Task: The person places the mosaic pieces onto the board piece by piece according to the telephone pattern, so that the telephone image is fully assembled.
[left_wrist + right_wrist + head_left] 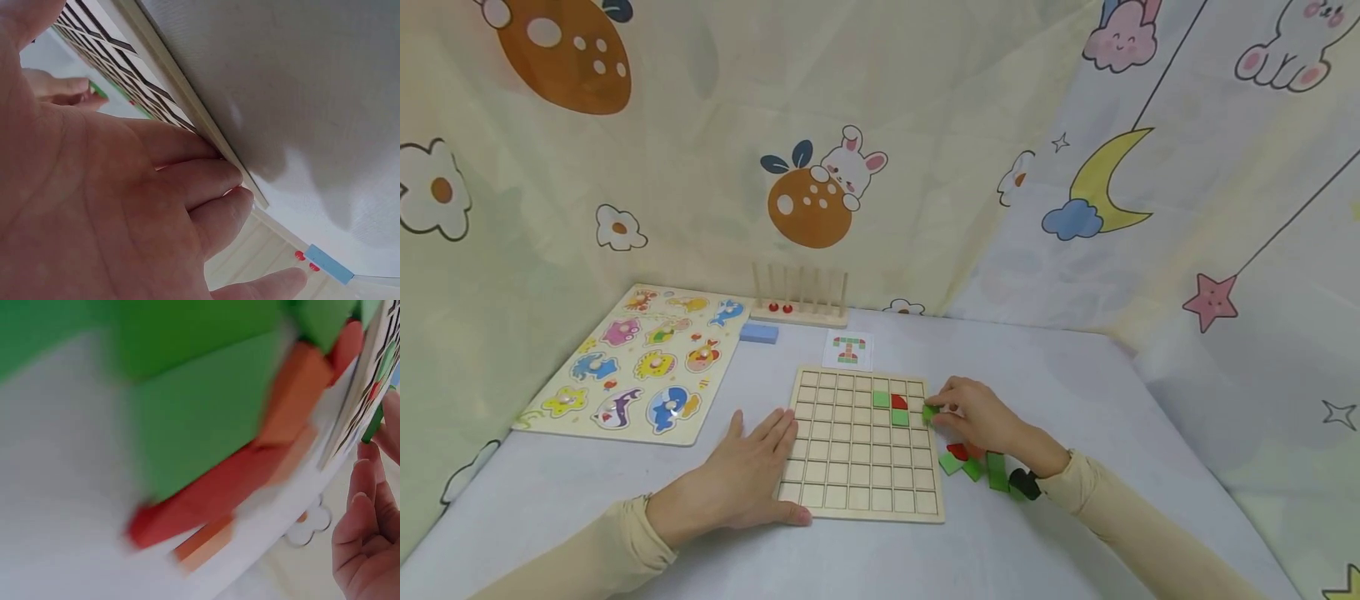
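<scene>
My right hand [988, 417] pinches a green block [929, 412] between thumb and fingers at the right edge of the wooden grid board [857, 479]. In the right wrist view the same green block [374, 424] shows at the fingertips. My left hand [741, 475] lies along the board's left edge with fingers extended and thumb by the near corner; the left wrist view has its fingertips against the board's rim [212, 134]. Upper right on the grid sit a green tile [881, 399], a red curved piece [898, 402] and another green tile [900, 417].
Loose green [996, 472], red and orange blocks lie right of the board, under my right wrist. Behind the board is a pattern card [829, 358]. An animal knob puzzle [640, 354], a blue block [759, 333] and a peg rack with red beads [812, 315] are farther back left.
</scene>
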`<state>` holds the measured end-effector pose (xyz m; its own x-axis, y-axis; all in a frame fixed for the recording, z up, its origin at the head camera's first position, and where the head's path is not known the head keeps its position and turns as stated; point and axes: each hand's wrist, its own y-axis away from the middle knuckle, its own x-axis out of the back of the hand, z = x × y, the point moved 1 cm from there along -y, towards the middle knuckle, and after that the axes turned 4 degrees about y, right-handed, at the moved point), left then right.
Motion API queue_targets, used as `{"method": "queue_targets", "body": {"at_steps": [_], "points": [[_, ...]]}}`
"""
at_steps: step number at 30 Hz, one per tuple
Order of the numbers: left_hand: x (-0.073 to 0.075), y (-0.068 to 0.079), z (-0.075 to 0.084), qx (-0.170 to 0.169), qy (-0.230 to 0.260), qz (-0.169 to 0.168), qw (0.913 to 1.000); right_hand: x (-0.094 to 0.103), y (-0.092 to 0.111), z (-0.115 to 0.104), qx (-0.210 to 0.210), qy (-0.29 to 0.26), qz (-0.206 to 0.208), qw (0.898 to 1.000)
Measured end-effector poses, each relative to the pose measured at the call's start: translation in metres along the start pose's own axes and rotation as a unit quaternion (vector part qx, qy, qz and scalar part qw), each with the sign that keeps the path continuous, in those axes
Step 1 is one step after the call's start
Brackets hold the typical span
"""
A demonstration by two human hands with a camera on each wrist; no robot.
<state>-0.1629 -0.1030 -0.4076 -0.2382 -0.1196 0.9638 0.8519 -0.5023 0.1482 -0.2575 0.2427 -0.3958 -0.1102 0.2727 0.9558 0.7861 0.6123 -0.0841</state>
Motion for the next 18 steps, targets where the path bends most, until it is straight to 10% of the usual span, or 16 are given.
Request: {"method": "queue_targets", "body": {"at_steps": [18], "points": [[-0.001,-0.002,0.0,0.006,-0.004,-0.006,1.0,-0.022,-0.081,-0.051,0.015,-0.009,0.011,1.0]]}}
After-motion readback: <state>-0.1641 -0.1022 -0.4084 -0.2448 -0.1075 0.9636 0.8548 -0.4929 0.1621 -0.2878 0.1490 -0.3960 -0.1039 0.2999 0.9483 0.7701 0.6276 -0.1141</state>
